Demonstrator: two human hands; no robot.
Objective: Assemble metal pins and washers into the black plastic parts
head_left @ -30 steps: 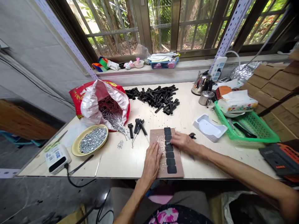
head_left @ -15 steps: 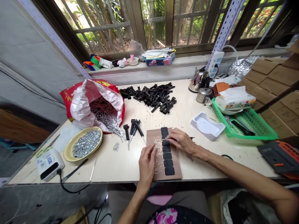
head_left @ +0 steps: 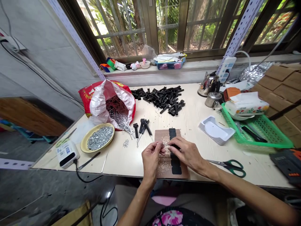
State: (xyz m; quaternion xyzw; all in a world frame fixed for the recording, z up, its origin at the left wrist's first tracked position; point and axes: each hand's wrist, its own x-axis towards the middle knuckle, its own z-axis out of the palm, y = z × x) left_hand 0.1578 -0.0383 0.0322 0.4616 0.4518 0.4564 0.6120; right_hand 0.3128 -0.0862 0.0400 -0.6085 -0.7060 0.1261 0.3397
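Note:
A small brown board (head_left: pixel 164 168) lies at the table's near edge, with a column of black plastic pieces (head_left: pixel 175 164) and a patch of tiny light bits on it. Both hands are raised just above it. My right hand (head_left: pixel 187 153) pinches a black piece with a thin metal pin sticking out to the left. My left hand (head_left: pixel 150 157) pinches the pin's other end, fingertips nearly touching the right hand's. A few assembled black-headed pins (head_left: pixel 142 127) lie just beyond the board.
A yellow plate of small silver parts (head_left: pixel 97 142) and an open red bag of metal pins (head_left: pixel 113 108) sit left. A black parts pile (head_left: pixel 164 97) lies further back. Green-handled scissors (head_left: pixel 229 166), a white tray (head_left: pixel 216 130), a green basket (head_left: pixel 258 131) and a kettle (head_left: pixel 208 83) are right.
Both hands lifted off the board and came together; the right now holds a black piece with a pin and the left pinches the pin. The scissors came into view.

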